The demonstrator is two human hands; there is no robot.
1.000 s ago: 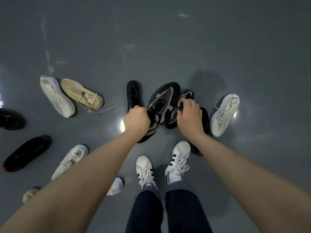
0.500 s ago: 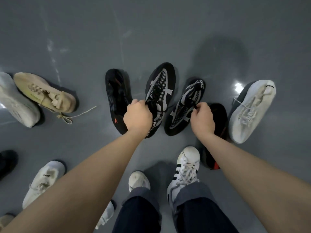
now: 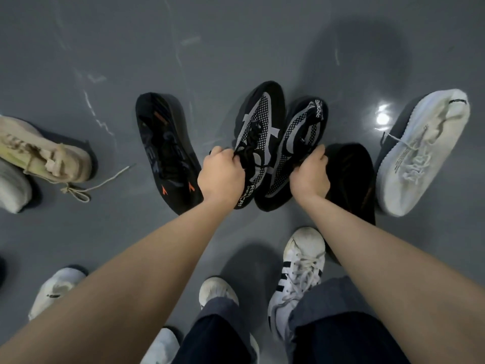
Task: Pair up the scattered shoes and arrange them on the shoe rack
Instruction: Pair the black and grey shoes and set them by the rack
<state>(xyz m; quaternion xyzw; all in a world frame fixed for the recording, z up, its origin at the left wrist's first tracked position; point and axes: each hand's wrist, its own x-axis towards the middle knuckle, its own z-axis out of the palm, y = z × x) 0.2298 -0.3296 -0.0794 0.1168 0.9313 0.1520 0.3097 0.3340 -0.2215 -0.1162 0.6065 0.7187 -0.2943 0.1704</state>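
1. The left hand [image 3: 221,177] has its fingers curled round the laces and tongue of a black-and-grey mesh shoe [image 3: 258,122]. That shoe runs away from the grip with its toe pointing up the frame, while its heel end passes beneath the wrist.
2. The right hand [image 3: 309,174] pinches the collar of the second mesh shoe [image 3: 301,132], fingers curled over its opening. This shoe is turned the other way: its lettered heel tab points up the frame and its toe reaches back beside the wrist.
3. The two mesh shoes lie side by side, touching along their length, between the two hands. Whether they rest on the grey floor [image 3: 236,48] or are lifted off it cannot be told.
4. Taking the mesh pair as the landmark, a black shoe with orange marks [image 3: 165,148] lies just to its left, sole side showing, near the left hand but not held.
5. Just right of the pair, partly hidden behind the right wrist, lies another black shoe [image 3: 351,174].
6. Further right of the pair lies a white knit shoe [image 3: 422,153] on its side.
7. Well left of the pair sits a beige shoe [image 3: 47,156] with a loose lace, a white shoe edge beside it.
8. Below the pair, the person's own white striped sneakers [image 3: 301,269] stand on the floor; more white shoes [image 3: 55,287] lie under the left forearm.
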